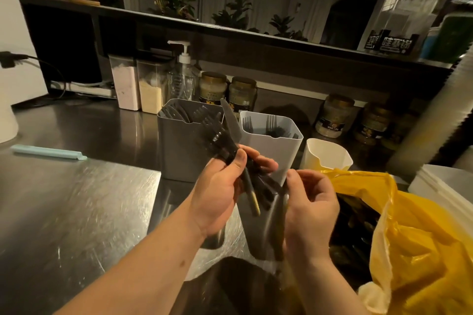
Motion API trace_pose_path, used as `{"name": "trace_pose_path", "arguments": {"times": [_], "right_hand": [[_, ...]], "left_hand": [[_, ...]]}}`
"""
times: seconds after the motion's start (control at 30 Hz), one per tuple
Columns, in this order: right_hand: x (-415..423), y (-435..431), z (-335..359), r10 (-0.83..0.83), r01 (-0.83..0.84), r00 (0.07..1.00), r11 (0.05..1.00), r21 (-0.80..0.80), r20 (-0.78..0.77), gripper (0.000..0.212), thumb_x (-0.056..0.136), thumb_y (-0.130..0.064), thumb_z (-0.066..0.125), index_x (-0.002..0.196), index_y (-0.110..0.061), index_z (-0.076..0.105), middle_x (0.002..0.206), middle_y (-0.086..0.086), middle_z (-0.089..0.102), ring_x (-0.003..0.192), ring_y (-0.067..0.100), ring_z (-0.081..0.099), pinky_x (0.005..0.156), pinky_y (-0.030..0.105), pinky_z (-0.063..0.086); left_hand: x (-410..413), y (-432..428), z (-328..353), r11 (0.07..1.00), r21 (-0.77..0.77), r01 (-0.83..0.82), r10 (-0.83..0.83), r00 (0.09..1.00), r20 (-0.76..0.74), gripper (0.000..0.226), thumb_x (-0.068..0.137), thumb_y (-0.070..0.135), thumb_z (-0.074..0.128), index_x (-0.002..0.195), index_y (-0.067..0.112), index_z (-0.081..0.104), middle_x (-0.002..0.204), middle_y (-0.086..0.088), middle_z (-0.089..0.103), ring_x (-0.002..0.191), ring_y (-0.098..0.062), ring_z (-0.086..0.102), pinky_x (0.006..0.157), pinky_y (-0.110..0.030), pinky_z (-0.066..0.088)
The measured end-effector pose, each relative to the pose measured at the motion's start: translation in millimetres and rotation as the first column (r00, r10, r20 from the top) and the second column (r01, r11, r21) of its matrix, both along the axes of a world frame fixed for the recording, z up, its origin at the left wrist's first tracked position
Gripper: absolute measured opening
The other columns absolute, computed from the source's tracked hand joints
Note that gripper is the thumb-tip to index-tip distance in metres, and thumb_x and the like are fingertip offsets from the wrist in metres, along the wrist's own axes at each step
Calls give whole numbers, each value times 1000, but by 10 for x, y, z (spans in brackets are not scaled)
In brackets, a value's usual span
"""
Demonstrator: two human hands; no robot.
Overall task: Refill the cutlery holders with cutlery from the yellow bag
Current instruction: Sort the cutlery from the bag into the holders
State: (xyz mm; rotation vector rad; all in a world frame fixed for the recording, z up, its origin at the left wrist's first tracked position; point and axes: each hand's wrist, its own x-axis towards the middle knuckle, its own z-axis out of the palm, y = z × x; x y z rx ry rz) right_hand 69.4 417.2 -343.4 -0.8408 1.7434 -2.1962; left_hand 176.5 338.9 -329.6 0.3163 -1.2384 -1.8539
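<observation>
Black, slender plastic cutlery (222, 143)

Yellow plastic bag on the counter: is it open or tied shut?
Open. The mouth of the yellow plastic bag gapes wide, and dark cutlery shows inside.

A pale blue sealing clip (48, 152) lies on the steel counter (76, 212) at the left, while along the back wall stand two clear canisters of powder (125, 84), a pump bottle (183, 77) and several gold-lidded jars (213, 88), with leafy plants (236, 7) on the dark shelf (256, 43) above them.
</observation>
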Motion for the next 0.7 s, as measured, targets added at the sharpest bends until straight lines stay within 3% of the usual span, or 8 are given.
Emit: {"name": "trace_pose_path", "arguments": {"times": [0.07,0.13,0.3,0.43,0.53,0.6,0.7], "right_hand": [[23,20,-1,82,-80,988,997,24,-130,7,96,-23,62,100,-18,65,89,-4,67,87,10,67,73,19,56],[29,10,6,190,-186,978,981,51,-82,13,100,-22,55,107,-18,65,97,-2,69,92,7,69,74,16,56],[-66,-17,77,252,-251,968,964,94,-7,20,99,-30,58,103,-21,74,94,-2,72,98,20,67,87,40,58],[-116,-61,287,334,-342,939,931,126,79,22,96,-29,63,85,-17,77,84,7,73,86,24,68,75,34,57],[-152,-110,403,385,-392,919,913,111,84,25,94,-27,66,72,-18,75,74,9,67,75,21,61,66,30,53],[-169,-164,458,372,-372,928,923,103,12,24,96,-23,65,74,-18,74,72,4,65,70,15,57,64,29,51],[-231,-325,673,196,-193,978,980,47,-72,24,102,-24,57,83,-15,68,71,-2,61,64,6,54,58,23,46]], "left_hand": [[7,27,-17,996,-84,-23,33,992,120,27,103,25,43,109,6,62,103,-13,74,104,-27,72,90,-32,58],[8,39,-36,989,-148,-28,59,976,208,26,102,26,44,108,11,64,99,-7,75,101,-21,72,91,-32,58],[-2,52,-44,987,-146,74,-30,960,279,26,104,27,45,109,13,65,78,-6,65,80,-23,65,79,-30,56],[-48,124,-54,977,-123,176,-127,935,330,23,103,28,46,105,12,63,74,7,70,74,-6,68,70,-17,54],[-34,96,-58,982,-90,164,-127,938,322,32,92,40,53,96,9,57,65,5,55,62,-8,55,65,-23,50],[-27,58,-81,987,-49,151,-131,950,283,44,90,43,55,105,2,58,66,3,49,61,-10,48,63,-29,44],[-45,34,-122,989,-65,132,-112,962,249,41,90,41,56,109,5,64,62,8,47,55,-6,44,54,-23,39]]}}
